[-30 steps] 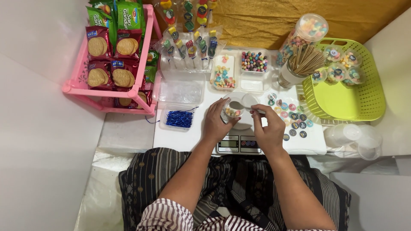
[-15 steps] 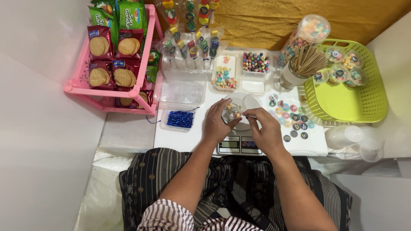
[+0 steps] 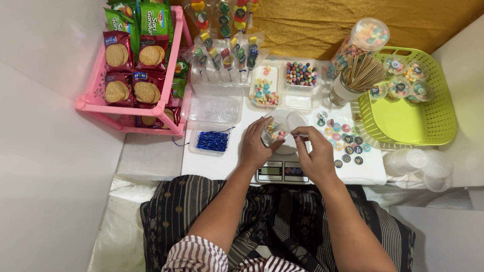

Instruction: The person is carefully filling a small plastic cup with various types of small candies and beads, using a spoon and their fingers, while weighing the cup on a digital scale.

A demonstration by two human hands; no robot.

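My left hand (image 3: 258, 147) grips a small clear plastic cup (image 3: 276, 129) with a few coloured candies in it, tilted above a digital kitchen scale (image 3: 282, 171). My right hand (image 3: 316, 154) is just to the right of the cup, thumb and fingers pinched together near its rim; whatever sits between the fingertips is too small to make out. Both hands hover over the middle of a white table (image 3: 201, 161). Round coloured stickers (image 3: 343, 138) lie on the table right of my right hand.
A pink rack (image 3: 126, 108) with biscuit packs stands at the left. A tray of blue twist ties (image 3: 212, 141), trays of candies (image 3: 302, 74), a candy jar (image 3: 360, 43), a cup of wooden sticks (image 3: 355, 75), a green basket (image 3: 413, 118) with filled cups, and empty cups (image 3: 418, 163) surround the scale.
My right hand has shifted slightly right, away from the cup's mouth. The left hand keeps the cup in nearly the same place.
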